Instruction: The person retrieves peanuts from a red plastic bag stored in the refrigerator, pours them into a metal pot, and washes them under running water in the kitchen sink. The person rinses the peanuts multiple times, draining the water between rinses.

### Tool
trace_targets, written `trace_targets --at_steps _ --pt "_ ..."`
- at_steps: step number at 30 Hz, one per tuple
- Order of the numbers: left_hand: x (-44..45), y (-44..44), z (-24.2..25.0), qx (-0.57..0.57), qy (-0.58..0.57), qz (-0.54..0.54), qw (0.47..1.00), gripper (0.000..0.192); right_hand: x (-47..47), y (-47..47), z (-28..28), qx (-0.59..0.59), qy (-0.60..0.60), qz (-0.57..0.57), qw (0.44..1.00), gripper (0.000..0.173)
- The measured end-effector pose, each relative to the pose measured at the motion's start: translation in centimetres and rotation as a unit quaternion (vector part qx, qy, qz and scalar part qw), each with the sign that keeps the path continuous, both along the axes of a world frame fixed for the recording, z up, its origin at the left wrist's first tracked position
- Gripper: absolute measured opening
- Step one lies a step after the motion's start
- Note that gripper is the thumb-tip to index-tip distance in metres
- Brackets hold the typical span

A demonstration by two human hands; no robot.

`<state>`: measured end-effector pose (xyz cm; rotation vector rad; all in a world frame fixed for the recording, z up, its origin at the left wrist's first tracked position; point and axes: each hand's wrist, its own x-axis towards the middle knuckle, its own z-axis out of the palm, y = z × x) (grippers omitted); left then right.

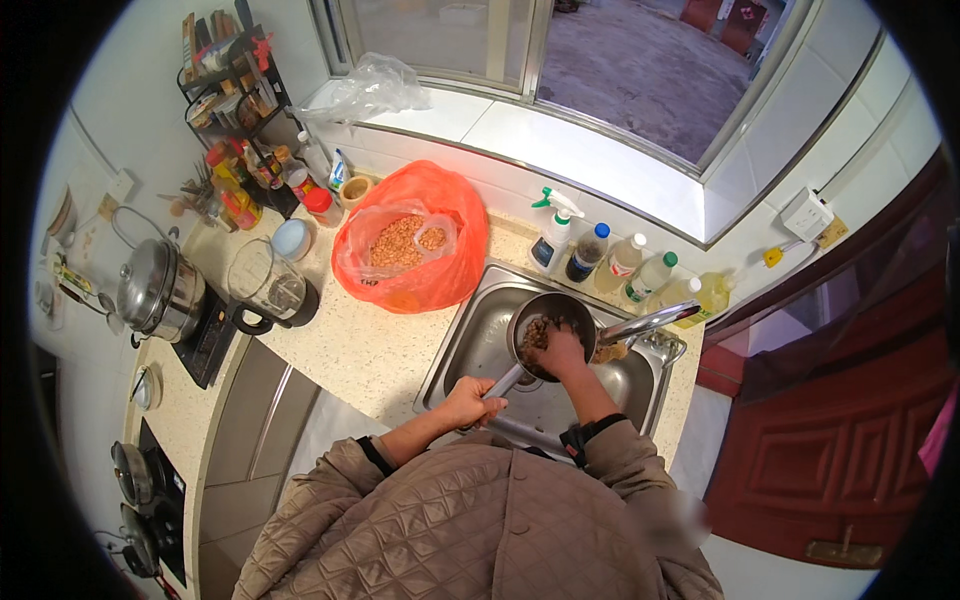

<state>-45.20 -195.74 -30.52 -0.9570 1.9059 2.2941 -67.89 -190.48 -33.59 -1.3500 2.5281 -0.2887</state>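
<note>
My left hand (pixel 471 403) is closed around the grey handle of a metal saucepan (pixel 516 334), which is held over a stainless steel sink (pixel 469 352). Inside the pan lie small brown beans or peanuts (pixel 537 333). My right hand (pixel 561 351) reaches into the pan among them; its fingertips are hidden, so whether they grip any cannot be told. The chrome faucet (pixel 651 321) points at the pan's right rim. On the counter, left of the sink, a red plastic bag (pixel 461 255) stands open around a clear bag of similar light-brown pieces (pixel 396 241).
Behind the sink stand a spray bottle (pixel 551 244) and several plastic bottles (pixel 587 253). Left of the red bag are a blender jug (pixel 270 289), a light-blue bowl (pixel 291 238) and a red-lidded jar (pixel 322 206). A steel pot (pixel 161 285) sits on a black cooktop (pixel 202 352).
</note>
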Motion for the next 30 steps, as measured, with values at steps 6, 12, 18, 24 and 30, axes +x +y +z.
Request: trace_targets --at_steps 6,12,18,24,30 --pt "-0.1 0.3 0.9 -0.010 -0.009 -0.030 0.999 0.018 1.6 -1.2 -2.9 -0.063 -0.251 -0.004 0.966 0.033" --pt "0.3 0.0 0.3 0.010 0.006 -0.031 0.999 0.017 -0.5 -2.9 -2.8 -0.242 -0.128 0.052 0.960 0.027" --pt "0.2 0.1 -0.2 0.002 0.014 0.012 1.000 0.018 -1.2 -0.4 -1.0 -0.052 -0.017 0.012 0.998 0.045" --pt "0.1 0.4 -0.2 -0.021 -0.011 -0.032 0.999 0.017 1.4 -1.1 -1.8 0.010 -0.211 -0.001 0.977 0.032" --pt "0.2 0.5 -0.1 0.028 0.018 -0.008 0.999 0.015 0.0 -2.9 -2.5 -0.233 -0.171 0.042 0.956 0.027"
